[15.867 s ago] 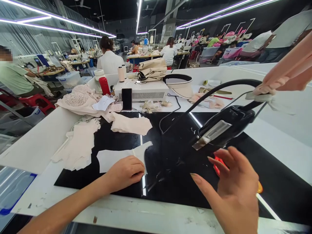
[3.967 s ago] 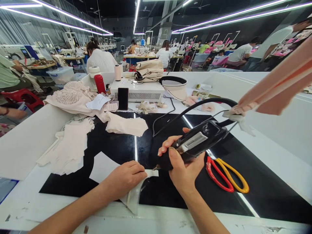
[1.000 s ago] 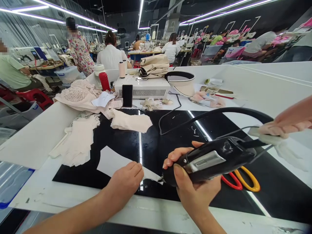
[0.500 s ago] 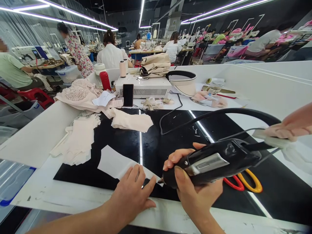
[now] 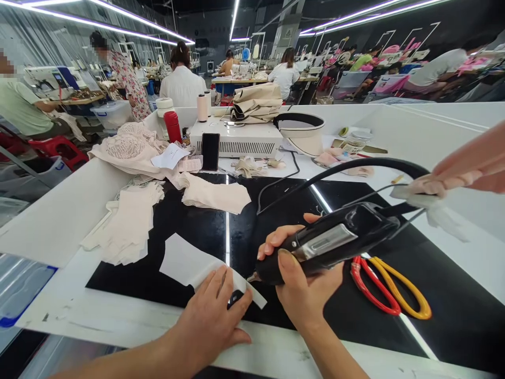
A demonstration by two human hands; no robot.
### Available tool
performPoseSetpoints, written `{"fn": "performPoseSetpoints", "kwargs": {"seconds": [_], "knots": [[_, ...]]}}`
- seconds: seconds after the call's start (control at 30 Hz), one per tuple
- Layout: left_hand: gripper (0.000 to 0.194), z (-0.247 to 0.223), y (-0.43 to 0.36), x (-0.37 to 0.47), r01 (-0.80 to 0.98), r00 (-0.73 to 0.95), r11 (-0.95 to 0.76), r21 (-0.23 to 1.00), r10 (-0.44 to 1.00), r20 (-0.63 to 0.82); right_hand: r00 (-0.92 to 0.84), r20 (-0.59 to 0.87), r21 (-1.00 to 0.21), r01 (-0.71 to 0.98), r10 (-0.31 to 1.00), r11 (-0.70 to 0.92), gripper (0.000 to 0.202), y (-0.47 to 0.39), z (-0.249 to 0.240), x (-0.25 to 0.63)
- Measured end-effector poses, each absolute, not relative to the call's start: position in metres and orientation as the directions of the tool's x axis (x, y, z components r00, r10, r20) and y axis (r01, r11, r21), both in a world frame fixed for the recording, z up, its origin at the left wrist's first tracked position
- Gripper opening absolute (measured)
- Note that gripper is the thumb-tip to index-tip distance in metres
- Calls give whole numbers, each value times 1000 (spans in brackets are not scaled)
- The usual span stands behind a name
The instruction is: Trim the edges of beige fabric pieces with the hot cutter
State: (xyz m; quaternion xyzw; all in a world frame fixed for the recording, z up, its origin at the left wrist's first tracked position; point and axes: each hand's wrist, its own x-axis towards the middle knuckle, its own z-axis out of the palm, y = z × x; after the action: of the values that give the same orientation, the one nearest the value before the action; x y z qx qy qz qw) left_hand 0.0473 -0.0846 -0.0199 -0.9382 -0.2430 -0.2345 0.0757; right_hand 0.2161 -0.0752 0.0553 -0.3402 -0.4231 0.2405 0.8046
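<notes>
My left hand (image 5: 215,308) lies flat over a white pattern piece (image 5: 185,260), its fingers stretched out and a little apart. The piece rests on the black mat (image 5: 189,223), its narrow end sticking out past my index finger. My right hand (image 5: 300,273) is wrapped round a black corded handheld tool (image 5: 335,239) with a silver plate on its side. The tool is tilted, and its thin metal tip is at the upper edge of the piece, close to my left fingertips; I cannot tell whether it touches. Scissors (image 5: 389,287) with red and yellow handles lie right of my right hand.
At the right, another person's hand (image 5: 453,176) holds whitish cloth by the tool's cord. Pale fabric pieces (image 5: 128,226) lie left. Behind stand a white vented box (image 5: 236,139), a phone (image 5: 210,151), a red bottle (image 5: 172,126) and a visor (image 5: 300,134). White walls edge the table.
My right hand has moved the tool left and slightly up, its tip shifting from the piece's narrow end toward my left fingers. More scissors show. The other person's hand has moved left.
</notes>
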Motion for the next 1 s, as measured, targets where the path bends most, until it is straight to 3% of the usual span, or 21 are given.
{"fn": "performPoseSetpoints", "kwargs": {"seconds": [1.0], "knots": [[94, -35, -81, 40, 426, 797, -901, 81, 416, 438, 501, 513, -760, -113, 697, 641, 44, -57, 54, 203]]}}
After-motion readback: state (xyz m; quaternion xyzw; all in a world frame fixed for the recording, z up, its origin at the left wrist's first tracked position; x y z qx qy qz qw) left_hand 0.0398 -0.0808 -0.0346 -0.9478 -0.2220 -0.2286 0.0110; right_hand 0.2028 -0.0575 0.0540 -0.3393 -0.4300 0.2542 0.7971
